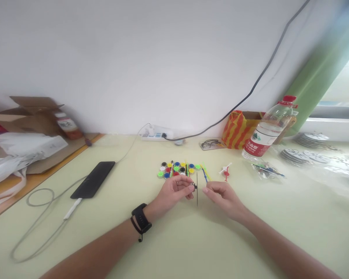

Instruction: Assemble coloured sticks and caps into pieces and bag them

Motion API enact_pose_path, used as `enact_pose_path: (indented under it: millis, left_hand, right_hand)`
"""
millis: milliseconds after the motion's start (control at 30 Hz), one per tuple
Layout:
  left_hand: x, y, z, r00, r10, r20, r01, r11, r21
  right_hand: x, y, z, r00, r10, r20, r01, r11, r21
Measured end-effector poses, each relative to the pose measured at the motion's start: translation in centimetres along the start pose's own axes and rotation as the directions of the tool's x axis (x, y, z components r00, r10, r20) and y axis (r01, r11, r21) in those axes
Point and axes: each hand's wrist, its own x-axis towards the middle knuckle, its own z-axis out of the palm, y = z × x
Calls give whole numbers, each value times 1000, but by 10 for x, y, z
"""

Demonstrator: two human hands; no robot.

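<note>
Black bit sits pinched in our left hand; we can't tell if our curled right hand holds anything; coloured discs lie loose.

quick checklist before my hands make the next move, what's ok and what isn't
1. Small dark piece gripped by left hand: ok, it sits at the thumb and fingertips.
2. Thin dark rod joined to that piece: cannot tell, it shows upright beside it, but the joint is too small.
3. Right hand holding something: cannot tell, its fingertips are together and any small part is hidden.
4. Coloured discs nearby: ok, grouped just beyond the left hand.
5. Black phone out of the way: ok, off to the left.
</note>
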Motion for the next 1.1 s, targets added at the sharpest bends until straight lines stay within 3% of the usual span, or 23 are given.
enact_pose_path:
  millis: [100,500,667,867,1100]
  left_hand:
    - [0,-1,-1,1000,2,0,-2,1000,6]
    - [-2,2,1,1000,1,13,-1,1000,10]
    - [-2,2,0,1000,-11,6,11,1000,15]
    - [-1,1,0,1000,-1,-12,1,1000,8]
    - [-2,4,1,1000,-12,2,12,1000,11]
  right_hand:
    - [1,1,3,998,31,-62,-28,998,52]
    - [0,-1,13,996,-1,-84,9,996,90]
    - [-3,-3,10,983,-47,-177,71,989,132]
    - [-5,-9,-2,992,-95,85,87,991,98]
    - [-1,-4,6,997,26,-78,-20,997,71]
